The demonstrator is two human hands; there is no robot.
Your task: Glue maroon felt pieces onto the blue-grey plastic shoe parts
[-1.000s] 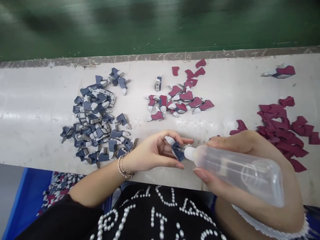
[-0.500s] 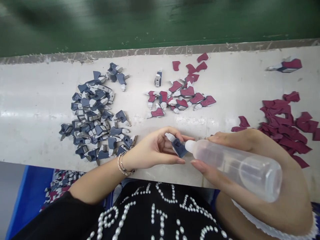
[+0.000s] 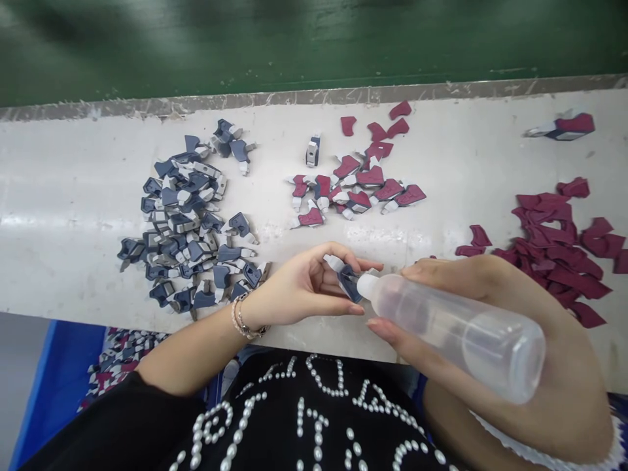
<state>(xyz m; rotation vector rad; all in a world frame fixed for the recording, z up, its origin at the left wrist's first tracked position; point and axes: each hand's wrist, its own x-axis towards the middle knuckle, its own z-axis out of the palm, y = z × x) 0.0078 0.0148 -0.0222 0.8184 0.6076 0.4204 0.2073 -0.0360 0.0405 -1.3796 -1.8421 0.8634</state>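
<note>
My left hand [image 3: 314, 288] is closed around a small dark blue and light grey plastic part [image 3: 347, 281], its hollow face turned up. In my right hand [image 3: 456, 288] lies a clear squeeze bottle [image 3: 456, 333], tilted with its white nozzle pointing left. The nozzle tip is at the blue part; whether it touches cannot be made out. Left of my hands is a heap of similar blue-grey parts [image 3: 189, 229]. Beyond them sits a group of parts with maroon faces [image 3: 360, 190]. A pile of loose maroon pieces [image 3: 549, 242] lies to the right, partly behind my right hand.
One part stands alone on the white table [image 3: 275, 140] near its middle. A maroon-faced part [image 3: 569, 126] lies at the far right. Along the back runs a green surface [image 3: 314, 49]. Below the left edge is a blue bin [image 3: 53, 386] with many mixed parts.
The bottle has shifted slightly left and its nozzle now reaches further over the blue part. The part has turned a little in my left hand.
</note>
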